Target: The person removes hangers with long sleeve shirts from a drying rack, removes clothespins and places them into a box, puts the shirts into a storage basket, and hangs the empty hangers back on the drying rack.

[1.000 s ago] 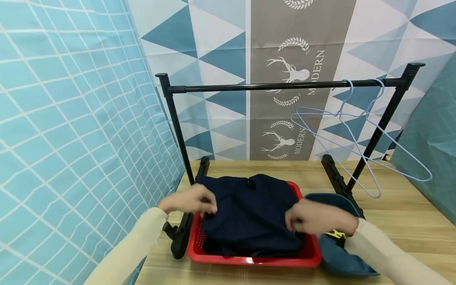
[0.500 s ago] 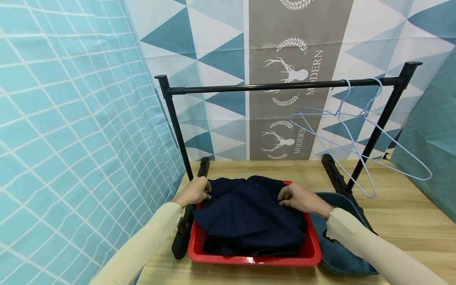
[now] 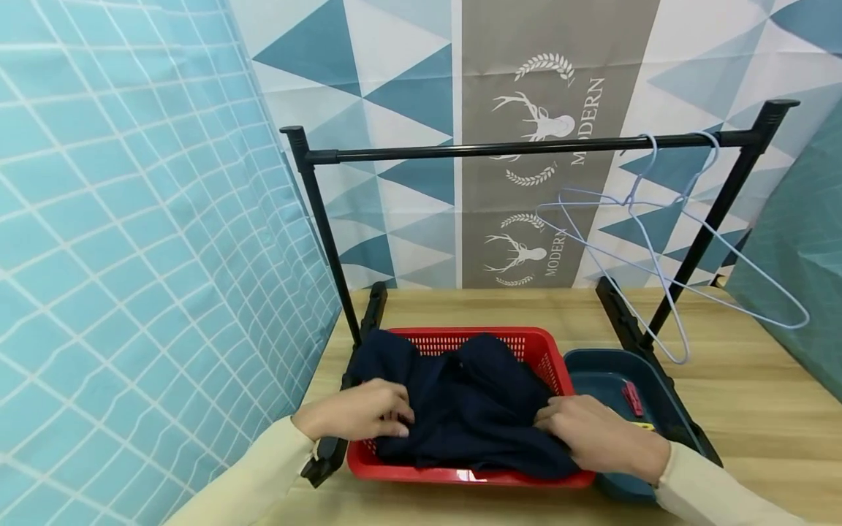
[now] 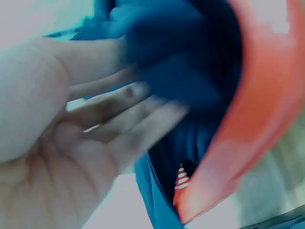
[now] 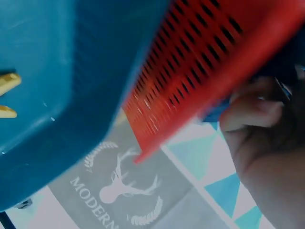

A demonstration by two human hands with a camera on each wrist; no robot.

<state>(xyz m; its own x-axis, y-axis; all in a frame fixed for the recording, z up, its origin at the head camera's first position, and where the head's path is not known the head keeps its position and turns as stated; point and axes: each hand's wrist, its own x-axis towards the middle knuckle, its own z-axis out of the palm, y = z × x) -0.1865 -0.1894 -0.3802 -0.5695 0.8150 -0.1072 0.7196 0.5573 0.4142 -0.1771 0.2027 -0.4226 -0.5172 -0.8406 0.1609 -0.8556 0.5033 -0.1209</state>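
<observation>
A crumpled navy garment (image 3: pixel 473 409) lies in a red plastic basket (image 3: pixel 460 476), its left part draped over the basket's left rim. My left hand (image 3: pixel 358 410) is at the garment's left side. The left wrist view shows its fingers (image 4: pixel 143 126) fairly straight and blurred, with the cloth just beyond the fingertips and no clear pinch. At the basket's right front, my right hand (image 3: pixel 601 432) has curled fingers over the garment's edge. In the right wrist view, the right thumb (image 5: pixel 252 114) is bent next to dark cloth, partly cut off by the frame edge.
A black rack (image 3: pixel 460 151) stands over the basket, with two pale wire hangers (image 3: pixel 647 267) hanging at its right end. Beside the basket, a dark blue bin (image 3: pixel 595 359) holds a red clip (image 3: pixel 633 399) and yellow clips (image 5: pixel 8 83). Patterned sheets hang behind and at left.
Both hands have come nearer to me, and the right one has moved right. The garment has shifted forward and bunched up, uncovering the basket's back rim. The head view has tilted slightly down.
</observation>
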